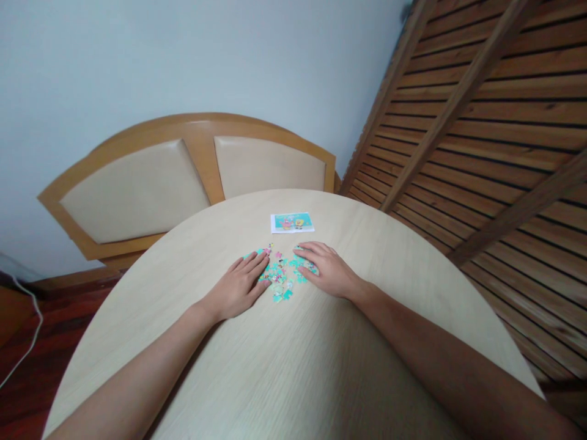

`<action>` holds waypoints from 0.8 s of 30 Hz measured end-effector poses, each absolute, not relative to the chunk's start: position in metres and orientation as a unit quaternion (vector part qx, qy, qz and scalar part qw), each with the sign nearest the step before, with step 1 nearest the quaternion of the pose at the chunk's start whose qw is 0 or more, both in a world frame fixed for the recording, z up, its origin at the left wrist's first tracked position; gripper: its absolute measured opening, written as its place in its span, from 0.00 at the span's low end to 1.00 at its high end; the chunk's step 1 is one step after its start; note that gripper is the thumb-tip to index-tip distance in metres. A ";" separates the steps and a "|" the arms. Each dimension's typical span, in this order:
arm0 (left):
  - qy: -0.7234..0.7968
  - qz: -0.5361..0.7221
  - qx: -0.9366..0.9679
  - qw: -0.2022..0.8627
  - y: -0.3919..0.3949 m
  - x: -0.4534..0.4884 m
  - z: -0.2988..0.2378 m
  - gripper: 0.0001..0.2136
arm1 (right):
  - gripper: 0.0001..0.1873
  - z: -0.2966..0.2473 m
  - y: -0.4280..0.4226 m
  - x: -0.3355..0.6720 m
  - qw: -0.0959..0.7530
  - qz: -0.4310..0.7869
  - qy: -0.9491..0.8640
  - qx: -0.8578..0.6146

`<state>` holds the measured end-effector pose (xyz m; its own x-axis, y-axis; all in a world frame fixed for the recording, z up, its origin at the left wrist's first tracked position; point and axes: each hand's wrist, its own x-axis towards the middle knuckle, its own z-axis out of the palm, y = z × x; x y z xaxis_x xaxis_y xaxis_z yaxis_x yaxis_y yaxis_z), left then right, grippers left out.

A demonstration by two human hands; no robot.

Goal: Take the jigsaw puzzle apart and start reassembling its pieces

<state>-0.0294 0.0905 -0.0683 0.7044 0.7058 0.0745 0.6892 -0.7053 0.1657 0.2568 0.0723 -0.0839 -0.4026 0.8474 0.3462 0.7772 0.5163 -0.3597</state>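
Observation:
Several small teal and pink jigsaw pieces (pixel 279 275) lie in a loose heap on a round pale wooden table (pixel 293 366). My left hand (pixel 238 286) rests flat on the table at the heap's left edge, fingers stretched out and touching the pieces. My right hand (pixel 326 269) lies flat on the heap's right side, fingers spread over a few pieces. Just beyond the heap sits a small printed picture card (pixel 292 222) with a teal cartoon image.
A wooden bench back with two beige padded panels (pixel 183 177) curves behind the table's far edge. Slatted wooden shutters (pixel 495 134) stand to the right. A white cable (pixel 27 330) trails over the dark red floor at the left.

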 end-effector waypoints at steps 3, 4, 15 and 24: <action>0.383 0.034 0.920 0.071 0.088 -0.028 -0.068 0.31 | 0.33 -0.085 0.072 0.258 0.198 0.082 -0.820 -0.530; 0.383 0.028 0.921 0.070 0.087 -0.028 -0.068 0.31 | 0.35 -0.085 0.072 0.258 0.180 0.091 -0.826 -0.527; 0.271 0.026 0.961 0.059 0.077 -0.020 -0.062 0.33 | 0.40 -0.075 0.065 0.255 0.109 0.127 -0.881 -0.442; 0.377 0.024 0.924 0.057 0.077 -0.020 -0.069 0.34 | 0.42 -0.068 0.054 0.245 0.108 0.147 -0.906 -0.381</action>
